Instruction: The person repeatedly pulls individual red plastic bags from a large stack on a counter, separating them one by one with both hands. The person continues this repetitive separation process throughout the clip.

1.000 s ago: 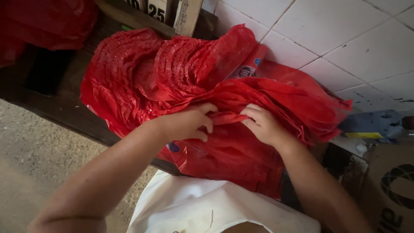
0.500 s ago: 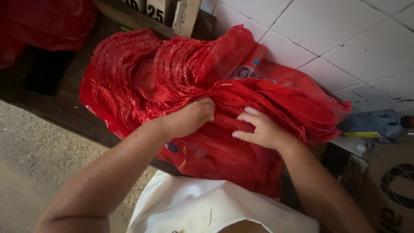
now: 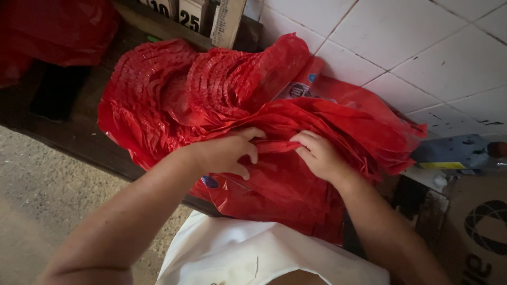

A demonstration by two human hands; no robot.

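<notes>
White wall tiles [image 3: 422, 47] with dark joints fill the upper right; grey gritty floor [image 3: 37, 195] lies at lower left.

Dark wooden shelf [image 3: 68, 132]: runs diagonally along the wall and carries a thick stack of red plastic bags [image 3: 211, 95], upper ends crinkled and bunched, lower ends hanging over the shelf edge. A small blue and white printed patch shows on the wrapper near the wall.

Left hand [image 3: 224, 153]: fingers curled, pinching a fold of the red bags at the middle of the stack.

Right hand [image 3: 317, 155]: fingers bent, gripping the same fold, just beside the left hand.

Pale card signs [image 3: 208, 16]: three upright rectangles with dark print, standing behind the stack at top centre.

Second red bundle [image 3: 53, 31]: top left corner.

Blue packet [image 3: 454, 153] with a yellow strip: right, against the wall.

Brown cardboard box [image 3: 475, 232] with black printing: lower right.

White garment [image 3: 248, 253]: bottom centre.
</notes>
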